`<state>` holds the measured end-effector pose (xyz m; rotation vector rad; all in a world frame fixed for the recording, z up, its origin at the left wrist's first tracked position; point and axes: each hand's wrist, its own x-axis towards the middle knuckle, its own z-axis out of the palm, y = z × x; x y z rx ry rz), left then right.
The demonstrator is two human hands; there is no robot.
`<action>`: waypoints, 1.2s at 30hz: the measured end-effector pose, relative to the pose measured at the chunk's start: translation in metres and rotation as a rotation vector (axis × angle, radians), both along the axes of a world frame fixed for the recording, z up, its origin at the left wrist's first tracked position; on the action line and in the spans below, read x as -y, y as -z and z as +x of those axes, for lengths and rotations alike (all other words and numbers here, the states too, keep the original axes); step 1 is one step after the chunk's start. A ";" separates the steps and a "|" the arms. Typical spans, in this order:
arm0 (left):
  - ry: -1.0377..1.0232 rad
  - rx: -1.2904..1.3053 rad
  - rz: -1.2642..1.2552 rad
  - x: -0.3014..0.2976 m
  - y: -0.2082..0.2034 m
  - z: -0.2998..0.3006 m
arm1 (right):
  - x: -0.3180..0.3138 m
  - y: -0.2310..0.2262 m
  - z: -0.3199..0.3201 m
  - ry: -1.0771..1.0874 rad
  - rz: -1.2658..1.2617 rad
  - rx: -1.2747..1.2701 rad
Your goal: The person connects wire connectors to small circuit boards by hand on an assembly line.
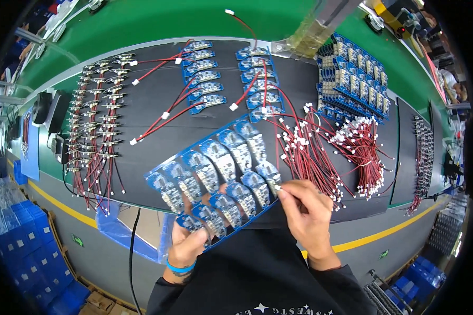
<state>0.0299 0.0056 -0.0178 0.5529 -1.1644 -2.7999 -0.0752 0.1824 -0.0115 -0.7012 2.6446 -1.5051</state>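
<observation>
Blue multi-board panel of printed circuit boards with silvery components [227,167], in two rows: hanging tilted in front of the person's dark clothing, over the near edge of the black work surface [147,176]. Left hand [185,245], wearing a bright blue wristband [181,268]: holding the panel at its lower left corner, thumb resting on top and fingers reaching underneath. Right hand [310,210]: pinching narrowly with thumb and forefinger at the panel's right edge, on a small white plastic piece [278,187]. Behind the panel, two upright blue strips of circuit boards are lying side by side, well apart — the left strip [205,80] and the right strip [256,76] — with red wires ending in white plugs trailing from both. Farther left, columns of small boards with red-and-black leads [97,118] are lying in long rows. To the right, a loose spread of red-and-black wires with white connectors [307,152] is lying beside a denser bundle of similar wires [367,165]; beyond these, a stack of blue circuit-board panels [352,79] is standing near the far edge. Blue plastic crates [34,252] are standing on the floor at lower left.
</observation>
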 end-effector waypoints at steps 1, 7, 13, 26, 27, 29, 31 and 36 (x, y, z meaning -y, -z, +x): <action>0.009 -0.102 0.116 0.004 0.012 0.007 | 0.000 -0.001 -0.003 0.019 -0.002 -0.060; 0.180 -0.129 -0.041 -0.002 0.000 0.003 | 0.001 -0.029 -0.003 -0.008 0.052 -0.071; 0.211 -0.203 -0.367 -0.009 -0.008 0.001 | 0.027 -0.049 -0.001 -0.366 -0.083 0.097; 0.388 -0.210 -0.551 -0.008 -0.020 -0.005 | 0.030 -0.054 0.000 -0.400 -0.176 0.163; 0.389 -0.212 -0.552 -0.008 -0.020 -0.004 | 0.029 -0.054 0.000 -0.413 -0.169 0.169; 0.415 -0.207 -0.538 -0.007 -0.020 -0.003 | 0.028 -0.054 0.001 -0.425 -0.162 0.174; 0.427 -0.219 -0.526 -0.007 -0.020 -0.005 | 0.028 -0.055 0.002 -0.446 -0.138 0.171; 0.482 -0.233 -0.549 -0.006 -0.020 -0.006 | 0.027 -0.057 0.002 -0.447 -0.139 0.165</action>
